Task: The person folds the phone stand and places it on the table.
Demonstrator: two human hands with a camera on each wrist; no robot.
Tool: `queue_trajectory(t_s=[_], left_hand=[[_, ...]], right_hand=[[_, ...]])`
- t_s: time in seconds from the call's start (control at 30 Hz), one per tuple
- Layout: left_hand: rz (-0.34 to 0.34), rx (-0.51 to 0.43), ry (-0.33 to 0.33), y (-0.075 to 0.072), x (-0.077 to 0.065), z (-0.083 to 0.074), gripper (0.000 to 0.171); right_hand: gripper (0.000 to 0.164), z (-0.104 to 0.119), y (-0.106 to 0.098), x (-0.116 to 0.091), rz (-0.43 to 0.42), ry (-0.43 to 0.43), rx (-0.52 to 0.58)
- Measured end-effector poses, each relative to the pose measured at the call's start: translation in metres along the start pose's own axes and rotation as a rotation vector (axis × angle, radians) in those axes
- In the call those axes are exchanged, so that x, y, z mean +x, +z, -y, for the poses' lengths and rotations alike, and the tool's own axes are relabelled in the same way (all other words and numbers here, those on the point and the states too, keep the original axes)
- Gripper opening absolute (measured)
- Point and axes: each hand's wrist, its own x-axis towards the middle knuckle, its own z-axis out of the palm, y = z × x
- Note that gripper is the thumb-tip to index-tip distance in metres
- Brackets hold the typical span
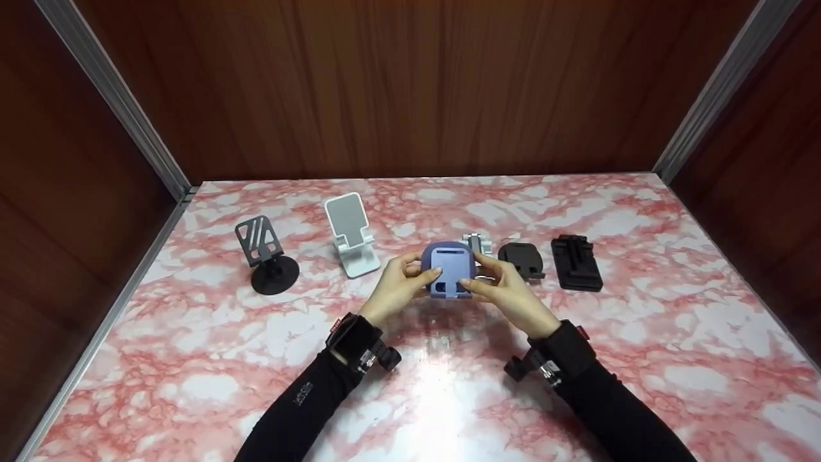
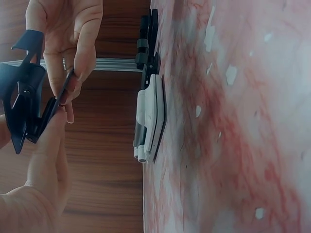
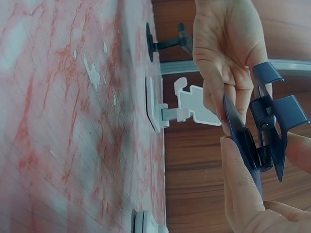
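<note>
At the centre of the head view, just above the marble table (image 1: 192, 359), I hold a blue phone stand (image 1: 449, 270) between both hands. My left hand (image 1: 401, 285) grips its left edge with thumb and curled fingers, and my right hand (image 1: 510, 292) pinches its right edge the same way, so the stand is lifted clear of the tabletop. In the left wrist view the stand (image 2: 22, 107) sits at the left edge of the frame, folded plates pinched between my fingertips (image 2: 60, 104). In the right wrist view it (image 3: 262, 131) appears at right centre, its hinged plates spread apart.

Behind my hands, across the middle of the head view, stands a row: a dark grey stand on a round base (image 1: 264, 253) at left, a white stand (image 1: 349, 234) beside it, a silver folded stand (image 1: 478, 243) just behind the blue one, then a black folded stand (image 1: 523, 260) and a black flat holder (image 1: 575, 263) at right.
</note>
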Motion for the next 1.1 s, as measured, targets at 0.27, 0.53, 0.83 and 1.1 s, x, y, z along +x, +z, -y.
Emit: queue_trajectory(t_s=[0.27,0.53,0.83,1.1], left_hand=[[-0.025,0.008,-0.012,0.0009,-0.0001,0.0007,0.04],[-0.025,-0.01,0.003,0.0017,-0.0016,-0.0006,0.036],[-0.022,-0.001,-0.001,0.0002,-0.0019,-0.002,0.036],[-0.011,0.005,0.048,-0.001,-0.0004,-0.0034,0.033]], right_hand=[[0.075,0.0005,0.0012,-0.0024,0.007,0.001,-0.002],[0.074,0.0001,0.0019,-0.0018,0.006,-0.041,0.034],[0.077,0.0,0.0036,-0.0029,0.008,-0.04,0.013],[0.074,0.0046,0.0027,-0.0021,-0.035,-0.116,-0.216]])
